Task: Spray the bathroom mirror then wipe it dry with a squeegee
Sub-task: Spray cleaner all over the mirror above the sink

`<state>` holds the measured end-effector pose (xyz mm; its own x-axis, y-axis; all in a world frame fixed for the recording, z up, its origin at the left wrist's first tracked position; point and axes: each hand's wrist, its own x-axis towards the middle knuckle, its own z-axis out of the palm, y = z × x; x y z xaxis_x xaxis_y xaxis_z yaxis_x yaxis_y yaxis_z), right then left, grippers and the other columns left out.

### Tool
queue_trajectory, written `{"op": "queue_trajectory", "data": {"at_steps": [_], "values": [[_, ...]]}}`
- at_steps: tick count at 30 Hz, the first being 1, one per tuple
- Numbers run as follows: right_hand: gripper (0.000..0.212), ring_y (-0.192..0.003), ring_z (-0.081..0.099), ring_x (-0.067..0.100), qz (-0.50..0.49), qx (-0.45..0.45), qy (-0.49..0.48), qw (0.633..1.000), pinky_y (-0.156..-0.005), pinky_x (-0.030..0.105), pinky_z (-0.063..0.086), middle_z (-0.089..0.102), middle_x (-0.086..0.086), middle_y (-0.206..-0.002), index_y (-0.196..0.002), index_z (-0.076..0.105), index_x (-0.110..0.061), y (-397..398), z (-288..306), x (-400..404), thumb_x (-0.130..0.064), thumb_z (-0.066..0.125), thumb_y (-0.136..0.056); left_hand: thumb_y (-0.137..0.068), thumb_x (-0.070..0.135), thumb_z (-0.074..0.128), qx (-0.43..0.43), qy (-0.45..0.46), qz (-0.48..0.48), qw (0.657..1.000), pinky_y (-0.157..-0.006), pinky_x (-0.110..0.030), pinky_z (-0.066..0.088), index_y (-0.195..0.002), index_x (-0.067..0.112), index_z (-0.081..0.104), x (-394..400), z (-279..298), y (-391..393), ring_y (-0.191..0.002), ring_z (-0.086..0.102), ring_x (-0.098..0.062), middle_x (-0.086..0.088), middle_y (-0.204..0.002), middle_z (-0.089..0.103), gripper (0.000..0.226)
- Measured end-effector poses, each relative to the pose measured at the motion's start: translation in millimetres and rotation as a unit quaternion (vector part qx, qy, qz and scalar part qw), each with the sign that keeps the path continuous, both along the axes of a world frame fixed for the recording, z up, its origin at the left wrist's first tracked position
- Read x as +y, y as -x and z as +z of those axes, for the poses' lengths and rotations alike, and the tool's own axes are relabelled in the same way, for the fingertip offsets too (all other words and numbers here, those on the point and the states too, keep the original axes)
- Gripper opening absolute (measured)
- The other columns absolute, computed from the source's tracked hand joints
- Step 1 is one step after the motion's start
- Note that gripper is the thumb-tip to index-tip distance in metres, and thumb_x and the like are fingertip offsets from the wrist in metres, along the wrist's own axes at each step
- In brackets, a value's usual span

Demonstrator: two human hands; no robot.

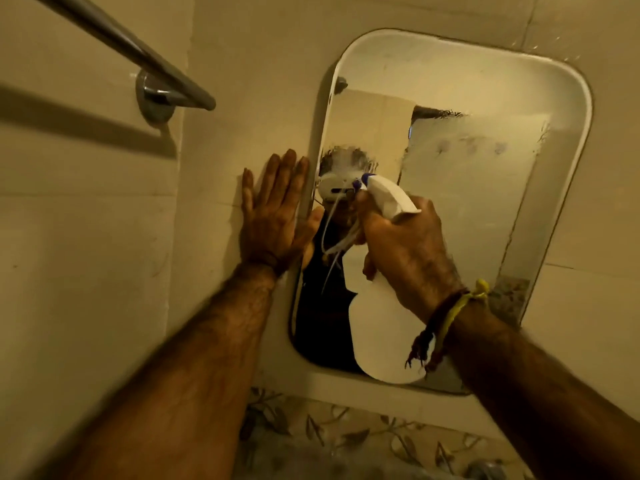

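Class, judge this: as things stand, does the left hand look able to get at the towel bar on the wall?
Probably yes. The left hand rests open and flat beside the mirror, holding nothing, and only bare wall lies between it and the towel bar.

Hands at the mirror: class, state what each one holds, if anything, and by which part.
The right hand grips the white spray bottle by its neck, below the trigger head. The left hand holds nothing; it presses flat on the wall.

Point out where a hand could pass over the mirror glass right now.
Free: the upper right glass of the white-framed mirror, between the frame and the right hand. Crowded: lower left, where that hand holds the white plastic spray bottle and the left hand presses flat by the frame's left edge.
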<state>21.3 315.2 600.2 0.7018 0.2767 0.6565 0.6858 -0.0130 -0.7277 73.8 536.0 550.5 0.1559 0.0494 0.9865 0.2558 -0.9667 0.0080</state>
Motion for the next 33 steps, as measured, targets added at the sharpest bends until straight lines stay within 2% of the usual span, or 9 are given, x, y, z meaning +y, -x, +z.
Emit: {"op": "queue_trajectory", "data": {"at_steps": [4, 7, 14, 20, 23, 26, 29, 31, 33], "values": [[0.044, -0.093, 0.065, 0.035, -0.007, -0.006, 0.042, 0.999, -0.076, 0.048, 0.059, 0.065, 0.013, -0.11, -0.131, 0.052, -0.018, -2.4, -18.7, 2.7, -0.037, 0.059, -0.092, -0.101, 0.052, 0.03, -0.021, -0.008, -0.001, 1.0, -0.122, -0.06, 0.006, -0.159, 0.018, 0.022, 1.6, 0.4, -0.5, -0.155, 0.012, -0.023, -0.006, -0.167, 0.017, 0.068], [0.033, -0.096, 0.064, 0.029, -0.015, -0.031, 0.092, 0.995, -0.085, 0.049, 0.056, 0.065, 0.01, -0.106, -0.12, 0.057, -0.015, -4.6, -38.7, -2.1, -0.033, 0.06, -0.092, -0.101, 0.051, 0.03, -0.031, -0.014, -0.017, 0.999, -0.123, -0.058, 0.004, -0.159, 0.018, 0.025, 0.0, -0.3, -1.0, -0.155, 0.014, -0.024, -0.006, -0.167, 0.02, 0.067], [0.023, -0.083, 0.066, 0.02, -0.054, -0.066, 0.119, 0.989, -0.073, 0.043, 0.061, 0.061, -0.008, -0.088, -0.109, 0.063, -0.018, -11.3, -70.0, -8.1, -0.033, 0.062, -0.091, -0.101, 0.057, 0.026, -0.004, -0.006, -0.007, 1.0, -0.123, -0.058, 0.003, -0.159, 0.019, 0.023, -1.1, -1.2, 1.1, -0.155, 0.012, -0.024, -0.007, -0.167, 0.017, 0.07], [0.026, -0.084, 0.061, 0.016, -0.083, -0.08, 0.106, 0.988, -0.071, 0.027, 0.056, 0.064, -0.003, -0.093, -0.11, 0.064, -0.015, -19.3, -79.8, -18.2, -0.033, 0.062, -0.091, -0.099, 0.063, 0.024, 0.025, 0.018, -0.006, 0.999, -0.121, -0.063, 0.003, -0.159, 0.018, 0.021, -6.7, 3.0, 4.8, -0.155, 0.009, -0.025, -0.007, -0.168, 0.015, 0.075], [0.031, -0.088, 0.066, 0.022, -0.094, -0.054, 0.067, 0.992, -0.077, 0.038, 0.06, 0.068, 0.003, -0.101, -0.117, 0.064, -0.016, -23.6, -60.7, -35.7, -0.035, 0.059, -0.093, -0.099, 0.068, 0.016, 0.037, 0.052, 0.012, 0.998, -0.118, -0.066, -0.002, -0.161, 0.022, 0.013, -10.7, -1.0, 3.8, -0.155, 0.005, -0.024, -0.002, -0.169, 0.009, 0.077], [0.03, -0.074, 0.069, 0.022, -0.116, -0.056, 0.036, 0.991, -0.061, 0.04, 0.062, 0.067, 0.0, -0.087, -0.117, 0.063, -0.019, -24.4, -41.1, -57.6, -0.037, 0.06, -0.093, -0.099, 0.069, 0.016, 0.041, 0.101, 0.018, 0.994, -0.115, -0.072, 0.003, -0.161, 0.027, 0.006, -20.0, -3.1, 2.9, -0.156, 0.004, -0.025, 0.002, -0.169, 0.004, 0.076], [0.007, -0.067, 0.068, 0.021, -0.137, -0.049, -0.036, 0.989, -0.046, 0.031, 0.057, 0.066, -0.001, -0.078, -0.089, 0.063, -0.03, -24.5, -27.6, -82.8, -0.037, 0.062, -0.091, -0.099, 0.07, 0.013, 0.054, 0.111, 0.019, 0.992, -0.115, -0.073, 0.005, -0.161, 0.027, 0.005, -22.7, -0.8, 3.0, -0.156, 0.001, -0.022, 0.003, -0.169, 0.001, 0.076], [0.018, -0.062, 0.067, 0.02, -0.163, -0.045, -0.084, 0.982, -0.041, 0.026, 0.052, 0.066, 0.001, -0.075, -0.073, 0.058, -0.036, -23.9, -21.8, -97.5, -0.037, 0.063, -0.09, -0.098, 0.072, 0.011, 0.06, 0.11, 0.017, 0.992, -0.115, -0.072, 0.002, -0.161, 0.028, 0.005, -20.6, -1.9, 3.8, -0.156, 0.0, -0.02, 0.005, -0.169, 0.0, 0.077], [0.019, -0.06, 0.066, 0.02, -0.175, -0.028, -0.127, 0.976, -0.038, 0.022, 0.049, 0.065, 0.002, -0.073, -0.072, 0.056, -0.039, -21.6, -18.4, -110.9, -0.037, 0.063, -0.089, -0.096, 0.074, 0.011, 0.063, 0.116, 0.01, 0.991, -0.115, -0.072, 0.0, -0.161, 0.029, 0.004, -22.2, -3.9, 4.9, -0.156, -0.002, -0.019, 0.007, -0.169, -0.003, 0.079]]}}
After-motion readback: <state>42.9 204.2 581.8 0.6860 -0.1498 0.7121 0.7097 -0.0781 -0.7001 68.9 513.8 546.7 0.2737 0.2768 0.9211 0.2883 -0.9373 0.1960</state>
